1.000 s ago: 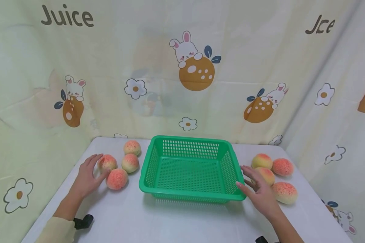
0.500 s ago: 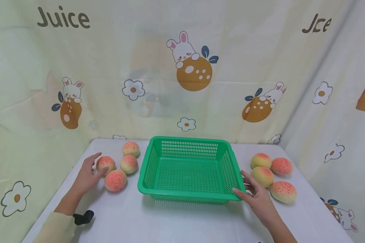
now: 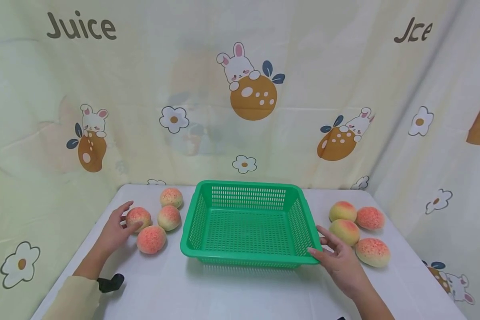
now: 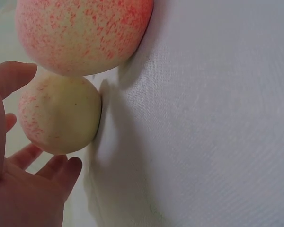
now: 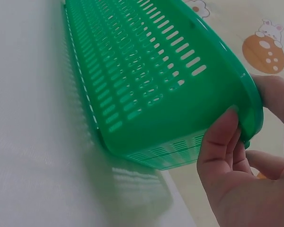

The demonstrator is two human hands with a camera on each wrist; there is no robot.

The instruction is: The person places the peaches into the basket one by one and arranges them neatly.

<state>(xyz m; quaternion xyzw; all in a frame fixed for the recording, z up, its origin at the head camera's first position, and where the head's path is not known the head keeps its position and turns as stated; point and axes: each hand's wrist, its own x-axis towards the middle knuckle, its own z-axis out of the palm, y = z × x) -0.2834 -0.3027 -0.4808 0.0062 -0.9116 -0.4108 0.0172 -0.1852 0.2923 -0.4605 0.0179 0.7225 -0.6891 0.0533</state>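
My left hand [image 3: 114,232] reaches round the leftmost peach [image 3: 138,218], thumb on its near side and fingers on the far left. In the left wrist view the fingertips [image 4: 72,166] lie right at the edge of that peach [image 4: 68,116], with the hand only loosely curved. A redder peach [image 3: 151,240] sits just in front. At the right, my right hand [image 3: 344,269] grips the near right corner of a green plastic basket [image 3: 248,259]. Thumb and curled fingers hold its rim in the right wrist view. Nothing lies inside the basket.
Two further peaches, one at the back [image 3: 171,198] and one [image 3: 169,218] in front of it, lie left of the basket. Several more peaches [image 3: 345,232] are grouped to its right. A printed curtain [image 3: 248,142] stands behind the white table [image 3: 232,293].
My right hand has moved left from beside the basket and taken hold of its rim. My left hand has stayed at the leftmost peach, its fingers drawing closer round it.
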